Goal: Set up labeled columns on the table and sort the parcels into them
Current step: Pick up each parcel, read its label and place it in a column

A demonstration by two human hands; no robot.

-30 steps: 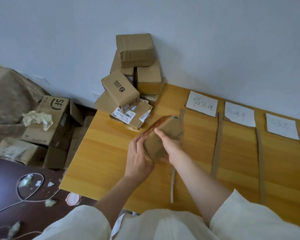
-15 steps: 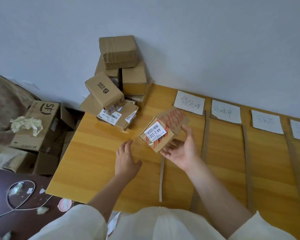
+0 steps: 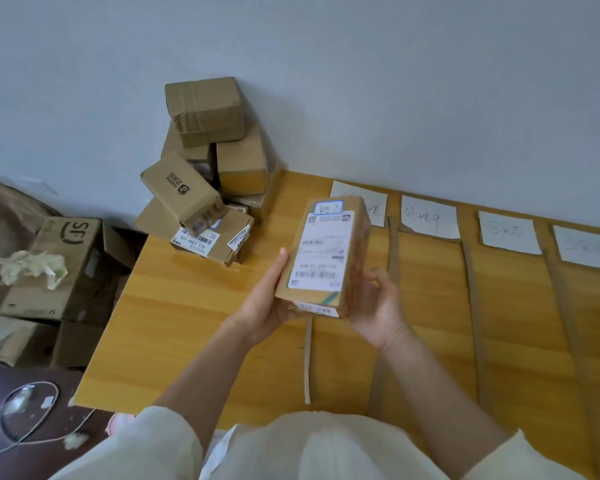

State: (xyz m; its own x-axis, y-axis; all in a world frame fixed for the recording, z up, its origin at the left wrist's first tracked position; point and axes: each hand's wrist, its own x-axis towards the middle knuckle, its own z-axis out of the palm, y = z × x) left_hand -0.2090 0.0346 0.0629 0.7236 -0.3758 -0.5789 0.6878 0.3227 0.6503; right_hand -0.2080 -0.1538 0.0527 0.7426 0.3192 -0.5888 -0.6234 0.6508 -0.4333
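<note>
I see the left hand (image 3: 269, 299) and right hand (image 3: 374, 306) gripping a cardboard parcel (image 3: 323, 258) above the wooden table (image 3: 194, 327), label up, long axis toward the grey wall (image 3: 395, 81), right of the parcel stack (image 3: 208, 174).

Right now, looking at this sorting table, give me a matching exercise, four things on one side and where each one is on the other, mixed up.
Things
1. parcel with the big white shipping label
2. taped plain box
3. SF box
4. paper labels

Places
A. on the floor left of the table
B. top of the stack against the wall
C. held between the left hand and the right hand
D. in a row along the table's far edge

Pairs: 1-C, 2-B, 3-A, 4-D
</note>
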